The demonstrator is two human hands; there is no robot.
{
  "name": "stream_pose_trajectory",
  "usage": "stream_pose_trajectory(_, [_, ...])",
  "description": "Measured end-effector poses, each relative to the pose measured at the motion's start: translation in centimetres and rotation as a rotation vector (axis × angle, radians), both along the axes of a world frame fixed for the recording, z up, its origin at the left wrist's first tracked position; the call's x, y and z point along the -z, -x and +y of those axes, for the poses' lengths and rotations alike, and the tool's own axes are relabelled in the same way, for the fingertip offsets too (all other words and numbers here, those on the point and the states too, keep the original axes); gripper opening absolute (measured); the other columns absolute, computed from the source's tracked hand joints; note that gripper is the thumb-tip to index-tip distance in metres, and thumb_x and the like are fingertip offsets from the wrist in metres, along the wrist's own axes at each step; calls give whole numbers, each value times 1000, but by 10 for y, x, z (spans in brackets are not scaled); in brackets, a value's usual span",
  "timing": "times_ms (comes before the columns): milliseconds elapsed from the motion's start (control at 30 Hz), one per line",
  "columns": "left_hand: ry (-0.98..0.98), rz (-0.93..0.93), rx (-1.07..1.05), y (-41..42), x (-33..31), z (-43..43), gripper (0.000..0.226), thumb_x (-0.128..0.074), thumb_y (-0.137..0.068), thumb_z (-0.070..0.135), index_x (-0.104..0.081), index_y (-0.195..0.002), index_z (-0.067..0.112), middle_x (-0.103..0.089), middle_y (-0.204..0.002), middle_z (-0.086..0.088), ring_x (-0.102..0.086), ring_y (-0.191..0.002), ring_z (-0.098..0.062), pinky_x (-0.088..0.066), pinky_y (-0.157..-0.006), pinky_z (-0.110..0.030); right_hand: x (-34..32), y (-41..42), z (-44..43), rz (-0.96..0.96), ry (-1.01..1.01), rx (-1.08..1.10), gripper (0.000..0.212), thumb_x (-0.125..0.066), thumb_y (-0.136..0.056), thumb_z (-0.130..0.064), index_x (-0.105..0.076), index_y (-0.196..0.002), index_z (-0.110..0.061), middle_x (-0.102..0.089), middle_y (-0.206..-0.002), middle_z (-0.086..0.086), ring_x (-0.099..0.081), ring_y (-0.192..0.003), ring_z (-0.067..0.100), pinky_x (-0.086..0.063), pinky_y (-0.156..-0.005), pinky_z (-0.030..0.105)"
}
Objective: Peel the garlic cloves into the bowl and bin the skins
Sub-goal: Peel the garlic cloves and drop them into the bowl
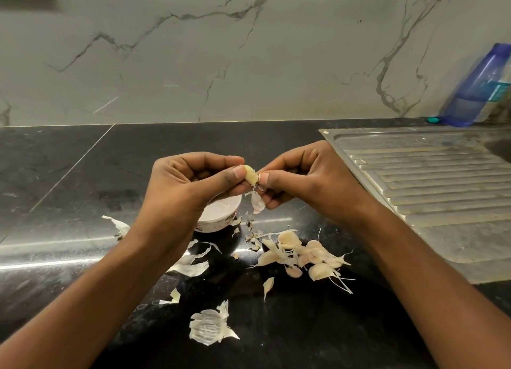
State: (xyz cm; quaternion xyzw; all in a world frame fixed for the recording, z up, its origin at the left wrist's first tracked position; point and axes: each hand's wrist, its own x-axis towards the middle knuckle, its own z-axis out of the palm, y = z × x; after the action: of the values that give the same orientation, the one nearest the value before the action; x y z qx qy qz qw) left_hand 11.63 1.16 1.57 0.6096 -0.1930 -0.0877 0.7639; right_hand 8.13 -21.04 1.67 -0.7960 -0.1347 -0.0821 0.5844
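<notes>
My left hand (193, 180) pinches a pale yellow garlic clove (251, 174) between thumb and fingers, above the counter. My right hand (301, 175) pinches the clove's skin at its right end, and a loose strip of skin (257, 202) hangs down from my fingers. A small white bowl (221, 216) stands just below my left hand, partly hidden by it. A heap of several unpeeled cloves (307, 255) lies on the black counter in front of the bowl. Torn skins (210, 326) are scattered around the near counter.
A steel sink drainboard (431, 180) fills the right side of the black stone counter (55, 175). A blue plastic bottle (478, 89) stands at the back right against the marble wall. No bin is in view.
</notes>
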Motion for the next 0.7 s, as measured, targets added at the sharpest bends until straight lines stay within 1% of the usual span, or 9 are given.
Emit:
stream_pose_trajectory(200, [-2, -24, -37, 1, -1, 0, 32, -78, -71, 13, -77, -101, 0, -80, -95, -17, -80, -90, -30, -65, -79, -28, 0, 0, 1, 8, 7, -15, 15, -75, -95, -6, -78, -106, 4, -80, -89, 14, -79, -78, 29, -67, -73, 35])
stream_pose_trajectory(367, [-7, -15, -23, 1, 0, 0, 31, -78, -74, 10, -77, -103, 0, -80, -97, -18, -79, -93, -33, -65, -81, -29, 2, 0, 2, -24, 29, 4, 11, -74, -96, -5, -78, -102, 3, -80, -86, 13, -79, -75, 27, -66, -70, 34])
stream_pose_trajectory(533, [20, 42, 30, 1, -1, -1, 31, -74, -79, 8, -75, -109, -1, -80, -101, -19, -79, -95, -31, -64, -81, -27, 1, 0, 3, -66, 5, 36, 10, -74, -96, -2, -78, -101, 5, -79, -82, 14, -77, -69, 25, -65, -67, 32])
stream_pose_trajectory(600, [12, 39, 33, 2, -2, -1, 31, -72, -81, 11, -75, -110, 1, -80, -101, -19, -79, -93, -30, -64, -81, -27, 1, 1, 2, -87, -4, 53, 9, -75, -95, -1, -78, -99, 5, -78, -80, 15, -76, -68, 25, -64, -65, 31])
stream_pose_trajectory(700, [-52, -24, -6, 2, -2, -1, 31, -74, -84, 18, -77, -110, 2, -80, -98, -18, -79, -90, -31, -65, -81, -30, 1, 1, 3, -150, 47, 76, 6, -77, -94, -2, -79, -97, 3, -78, -79, 12, -77, -68, 26, -63, -65, 30])
